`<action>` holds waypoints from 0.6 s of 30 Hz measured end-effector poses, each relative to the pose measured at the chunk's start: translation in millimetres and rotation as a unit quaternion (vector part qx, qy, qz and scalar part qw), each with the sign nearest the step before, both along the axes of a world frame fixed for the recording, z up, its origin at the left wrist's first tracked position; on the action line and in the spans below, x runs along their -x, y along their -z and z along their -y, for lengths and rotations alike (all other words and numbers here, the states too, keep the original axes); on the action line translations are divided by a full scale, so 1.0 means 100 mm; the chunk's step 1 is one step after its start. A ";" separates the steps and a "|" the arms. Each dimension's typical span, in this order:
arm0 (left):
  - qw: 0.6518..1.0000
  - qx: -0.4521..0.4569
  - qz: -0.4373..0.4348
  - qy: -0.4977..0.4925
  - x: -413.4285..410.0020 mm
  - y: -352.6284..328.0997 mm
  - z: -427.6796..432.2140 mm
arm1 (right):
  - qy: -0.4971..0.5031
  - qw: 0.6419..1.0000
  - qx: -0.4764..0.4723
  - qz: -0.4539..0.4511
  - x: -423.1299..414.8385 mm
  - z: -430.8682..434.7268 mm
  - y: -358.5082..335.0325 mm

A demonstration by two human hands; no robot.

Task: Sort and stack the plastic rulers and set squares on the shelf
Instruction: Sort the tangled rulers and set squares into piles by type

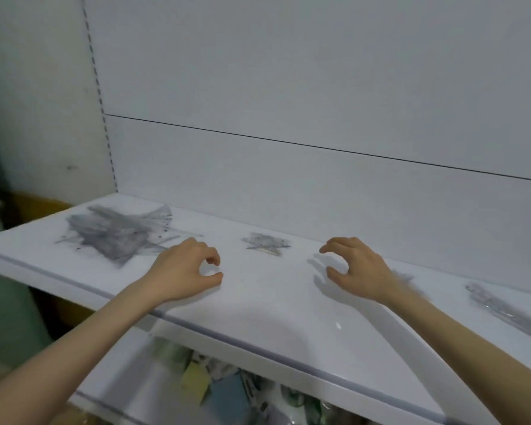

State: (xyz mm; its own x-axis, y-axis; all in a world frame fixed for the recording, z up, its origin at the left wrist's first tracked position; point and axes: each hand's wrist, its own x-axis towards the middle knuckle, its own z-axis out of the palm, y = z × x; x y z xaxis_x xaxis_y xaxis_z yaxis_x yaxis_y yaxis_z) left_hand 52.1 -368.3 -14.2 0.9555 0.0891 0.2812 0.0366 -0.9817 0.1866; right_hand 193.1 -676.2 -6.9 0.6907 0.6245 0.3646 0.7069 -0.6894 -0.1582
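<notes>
While both hands hover low over the glossy white shelf (273,305), neither grips anything that can be made out. The left hand (184,268) has its fingers loosely curled, thumb and forefinger tips close but apart. The right hand (356,268) is a loose claw, fingers bent and slightly spread.

At 10 o'clock from the left hand lies a big untidy heap of clear plastic rulers and set squares (117,234), criss-crossed, just beyond the knuckles. Between the hands, at 12 o'clock, sits a small pile of clear set squares (265,244), apart from both. At 3 o'clock from the right hand, near the picture's edge, is a blurred row of long clear rulers (503,311).

A white back panel (288,87) rises behind. Below, at 6 o'clock, are blurred coloured packets (221,384).
</notes>
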 end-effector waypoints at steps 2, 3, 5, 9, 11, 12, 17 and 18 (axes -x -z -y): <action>1.000 0.008 0.014 -0.015 0.16 0.00 -0.41 | -0.026 1.000 0.002 0.001 0.02 -0.49 0.02; 0.999 0.014 0.020 -0.026 0.24 -0.01 -0.61 | -0.038 0.999 0.002 -0.001 0.03 -0.74 0.03; 0.998 0.023 0.035 -0.047 0.40 -0.04 -1.05 | -0.062 0.998 -0.006 -0.003 0.06 -1.26 0.04; 0.994 0.052 0.056 -0.081 0.69 -0.06 -2.00 | -0.094 0.995 -0.012 -0.004 0.14 -2.32 0.05; 0.991 0.056 0.056 -0.104 0.80 -0.04 -2.47 | -0.113 0.993 -0.008 -0.005 0.18 -2.84 0.07; 0.991 0.058 0.057 -0.109 0.85 -0.03 -2.68 | -0.120 0.993 -0.005 -0.010 0.20 -3.08 0.09; 0.989 0.073 0.052 -0.120 0.91 0.06 -3.55 | -0.127 0.991 0.008 -0.042 0.22 -4.00 0.14; 0.989 0.074 0.059 -0.113 0.89 0.09 -3.68 | -0.133 0.989 0.034 -0.045 0.22 -4.12 0.14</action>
